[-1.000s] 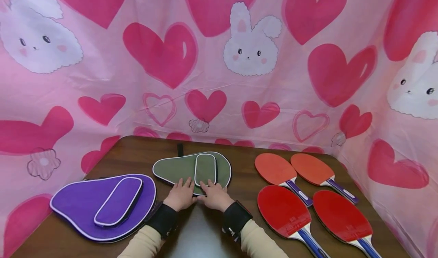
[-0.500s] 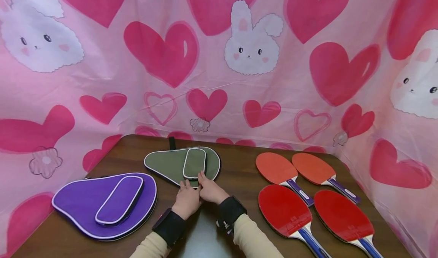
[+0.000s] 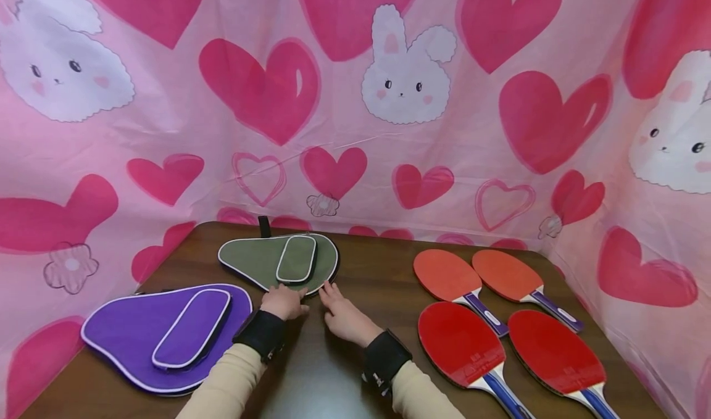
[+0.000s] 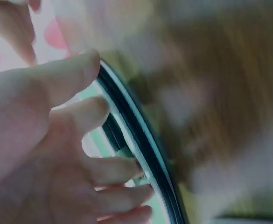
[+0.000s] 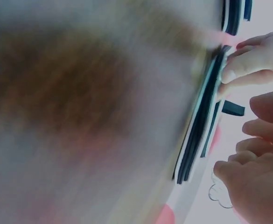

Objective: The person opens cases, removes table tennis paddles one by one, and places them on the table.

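Observation:
A green paddle-shaped bat case (image 3: pixel 250 255) with white piping and a raised front pocket (image 3: pixel 297 258) lies flat towards the back of the table. My left hand (image 3: pixel 282 302) rests at its near edge; in the left wrist view the fingers (image 4: pixel 122 170) lie loosely over the zipped rim (image 4: pixel 141 140). My right hand (image 3: pixel 349 315) has its fingers extended beside the rounded end of the case, and whether they touch it is hard to tell. In the right wrist view this right hand (image 5: pixel 262 168) holds nothing.
A purple bat case (image 3: pixel 122 329) lies at the left. On the right side are two orange-faced table tennis bats (image 3: pixel 447 274) behind two red-faced ones (image 3: pixel 461 342). A pink curtain (image 3: pixel 344 129) with hearts and rabbits stands behind the wooden table (image 3: pixel 378 265).
The green case has slid left and away from me, with both hands beside it. My right hand has come off the top of the case to its near right edge.

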Action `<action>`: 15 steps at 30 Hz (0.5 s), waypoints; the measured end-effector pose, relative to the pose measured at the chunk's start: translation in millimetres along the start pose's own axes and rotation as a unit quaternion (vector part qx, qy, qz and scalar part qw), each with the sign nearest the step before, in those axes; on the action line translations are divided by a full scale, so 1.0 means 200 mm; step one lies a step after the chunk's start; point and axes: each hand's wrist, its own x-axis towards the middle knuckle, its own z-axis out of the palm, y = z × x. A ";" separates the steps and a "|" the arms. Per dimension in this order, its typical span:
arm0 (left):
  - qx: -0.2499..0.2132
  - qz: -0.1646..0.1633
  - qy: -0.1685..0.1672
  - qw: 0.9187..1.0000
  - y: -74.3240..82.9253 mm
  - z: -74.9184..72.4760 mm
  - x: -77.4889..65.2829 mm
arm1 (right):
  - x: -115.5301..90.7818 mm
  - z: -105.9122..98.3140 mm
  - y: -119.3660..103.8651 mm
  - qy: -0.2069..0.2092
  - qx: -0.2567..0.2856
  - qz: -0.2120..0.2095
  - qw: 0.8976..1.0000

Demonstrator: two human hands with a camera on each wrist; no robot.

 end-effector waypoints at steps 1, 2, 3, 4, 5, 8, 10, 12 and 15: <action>0.001 0.000 -0.010 1.000 -0.03 -0.01 0.01 | -0.01 0.00 0.00 0.006 0.002 0.002 1.000; 0.002 -0.001 -0.018 1.000 -0.05 -0.02 0.01 | -0.02 0.00 -0.01 0.010 0.006 0.004 1.000; 0.002 -0.001 -0.025 1.000 -0.08 -0.04 0.02 | -0.04 -0.01 -0.02 0.013 0.014 0.007 1.000; 0.001 -0.002 -0.030 1.000 -0.10 -0.05 0.03 | -0.05 -0.01 -0.02 0.015 0.019 0.009 1.000; 0.001 -0.003 -0.036 0.999 -0.13 -0.06 0.03 | -0.06 -0.01 -0.03 0.017 0.021 0.008 1.000; -0.004 -0.013 -0.044 0.999 -0.18 -0.08 0.03 | -0.10 -0.02 -0.05 0.021 0.024 0.002 0.999; -0.005 -0.023 -0.047 0.999 -0.22 -0.09 0.04 | -0.12 -0.02 -0.06 0.022 0.027 0.000 0.999; -0.009 -0.035 -0.051 0.998 -0.26 -0.09 0.04 | -0.14 -0.03 -0.07 0.019 0.035 0.005 0.999; -0.019 -0.048 -0.056 0.997 -0.33 -0.08 0.06 | -0.15 -0.03 -0.07 0.017 0.045 0.012 0.999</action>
